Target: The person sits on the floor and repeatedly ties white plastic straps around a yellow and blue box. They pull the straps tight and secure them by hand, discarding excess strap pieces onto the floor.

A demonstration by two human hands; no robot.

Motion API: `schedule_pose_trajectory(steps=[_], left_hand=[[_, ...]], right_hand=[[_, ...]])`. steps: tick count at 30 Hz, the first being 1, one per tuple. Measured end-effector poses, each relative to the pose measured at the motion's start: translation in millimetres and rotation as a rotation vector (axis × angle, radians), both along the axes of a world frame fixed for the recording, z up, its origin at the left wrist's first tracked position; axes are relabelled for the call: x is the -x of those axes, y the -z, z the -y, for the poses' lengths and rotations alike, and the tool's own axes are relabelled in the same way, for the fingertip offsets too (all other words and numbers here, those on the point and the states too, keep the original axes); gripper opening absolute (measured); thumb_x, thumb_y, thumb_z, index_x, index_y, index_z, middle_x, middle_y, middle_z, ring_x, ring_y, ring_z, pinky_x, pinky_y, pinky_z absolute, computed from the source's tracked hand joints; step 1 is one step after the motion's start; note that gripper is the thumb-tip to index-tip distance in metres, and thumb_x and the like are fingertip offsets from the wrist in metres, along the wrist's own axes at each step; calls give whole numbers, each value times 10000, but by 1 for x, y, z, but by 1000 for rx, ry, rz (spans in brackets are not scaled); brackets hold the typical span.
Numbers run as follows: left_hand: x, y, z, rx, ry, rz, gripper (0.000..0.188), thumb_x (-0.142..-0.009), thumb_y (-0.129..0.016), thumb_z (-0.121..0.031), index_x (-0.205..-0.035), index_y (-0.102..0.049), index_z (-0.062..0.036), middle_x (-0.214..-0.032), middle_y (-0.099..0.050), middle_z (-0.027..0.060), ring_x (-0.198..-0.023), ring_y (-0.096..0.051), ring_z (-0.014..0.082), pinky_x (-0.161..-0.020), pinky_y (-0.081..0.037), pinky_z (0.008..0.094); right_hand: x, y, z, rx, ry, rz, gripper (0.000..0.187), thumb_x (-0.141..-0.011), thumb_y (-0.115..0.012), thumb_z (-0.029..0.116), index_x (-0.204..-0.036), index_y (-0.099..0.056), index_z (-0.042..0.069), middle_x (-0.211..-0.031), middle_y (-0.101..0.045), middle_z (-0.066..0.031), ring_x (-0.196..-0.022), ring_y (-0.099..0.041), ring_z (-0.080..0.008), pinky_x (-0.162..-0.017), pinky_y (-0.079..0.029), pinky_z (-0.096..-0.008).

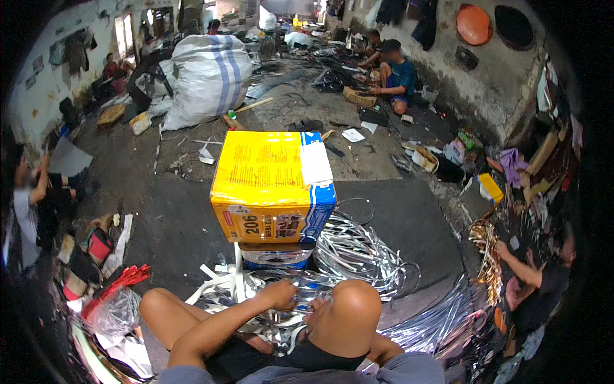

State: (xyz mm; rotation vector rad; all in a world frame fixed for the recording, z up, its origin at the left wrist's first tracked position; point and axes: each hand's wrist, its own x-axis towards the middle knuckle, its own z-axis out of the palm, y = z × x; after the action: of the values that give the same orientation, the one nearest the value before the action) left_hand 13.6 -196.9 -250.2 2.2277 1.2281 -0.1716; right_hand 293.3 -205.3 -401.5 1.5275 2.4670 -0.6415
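My left hand (pixel 279 295) reaches across between my bent knees, its fingers curled in over a heap of silver and white strips (pixel 220 289). What it pinches, if anything, is too small to make out. Close to it, my right hand (pixel 316 307) shows only in part beside my right knee, which hides the rest of it and most of that forearm. Just beyond both hands, a yellow and blue box (pixel 259 166) rests on a blue and white container (pixel 277 258). A white strip hangs down at that container's left side.
A coil of shiny silver strips (pixel 358 256) lies right of the box, with straight silver strips (pixel 428 326) nearer me. Red strips (pixel 121 288) and clear plastic lie at left. A large white sack (pixel 208 77) stands ahead. Other people sit at both sides; one handles gold strips (pixel 487 262).
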Motion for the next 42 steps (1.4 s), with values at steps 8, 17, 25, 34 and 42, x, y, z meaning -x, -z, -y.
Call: schedule_pose_trajectory(steps=[8,17,25,34,42], left_hand=[[-17,85,25,145,-222,406,841,-857,-781,-493,-1536,-468,-108,-1439,-587,234,-1281,-609,377,-1068,-497,470],[3,-76,0,441,-507,963,328,-949,-765,-309,-1111,-727,-26,-808,-689,4,-644,-606,93,-583,-491,270],[45,-190,42,435,-634,1255,132,-988,-704,-143,-1036,-693,-20,-752,-640,-39,-630,-551,29,-542,-398,195],[48,-216,57,10,-692,856,261,-939,-769,-275,-1012,-738,-25,-830,-681,56,-790,-602,115,-700,-494,283],[58,-199,72,-431,-697,958,373,-742,-901,-104,-1082,-772,-19,-1014,-745,91,-893,-700,169,-788,-541,278]], right_hand=[[8,-40,-4,253,-5,-329,498,-972,-698,460,-1175,-720,6,-1081,-723,-125,-1001,-649,-220,-907,-499,-376],[30,-272,-98,542,-40,-528,676,-1001,-552,646,-1101,-749,7,-1054,-753,-185,-1004,-693,-228,-865,-527,-392],[83,-433,-64,-87,-496,-503,224,-967,-708,284,-997,-690,62,-764,-703,-122,-628,-662,-285,-586,-490,-393],[107,-440,-57,-380,-665,-376,241,-960,-720,270,-887,-605,72,-670,-613,-138,-580,-638,-332,-529,-478,-454],[60,-474,-86,36,-336,-871,224,-1029,-620,219,-949,-658,13,-744,-637,-72,-683,-602,-144,-633,-482,-319]])
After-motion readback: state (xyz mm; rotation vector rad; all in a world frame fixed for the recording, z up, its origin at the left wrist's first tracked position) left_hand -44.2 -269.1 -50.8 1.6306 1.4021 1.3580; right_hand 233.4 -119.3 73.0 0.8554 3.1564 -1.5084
